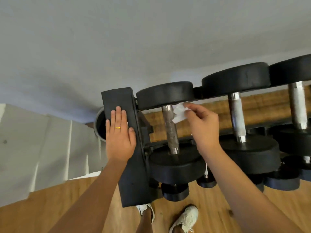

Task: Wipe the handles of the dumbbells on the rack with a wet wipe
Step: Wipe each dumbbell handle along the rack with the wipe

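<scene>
A black dumbbell rack (pixel 133 165) stands against a grey wall, seen from above. On its top tier the leftmost dumbbell has a knurled steel handle (pixel 170 130) between two black round weights. My right hand (pixel 201 125) pinches a crumpled white wet wipe (pixel 179 113) just right of the upper end of that handle, touching or nearly touching it. My left hand (pixel 118 132) lies flat, fingers straight, on the rack's black end post. Two more dumbbell handles (pixel 236 115) (pixel 297 105) lie further right on the same tier.
Smaller dumbbells (pixel 175 190) sit on a lower tier under the top row. A round grey-rimmed object (pixel 100 125) stands behind the post at the left. White wall panels (pixel 50 148) are at left. My feet in white sneakers (pixel 185 217) stand on the wooden floor.
</scene>
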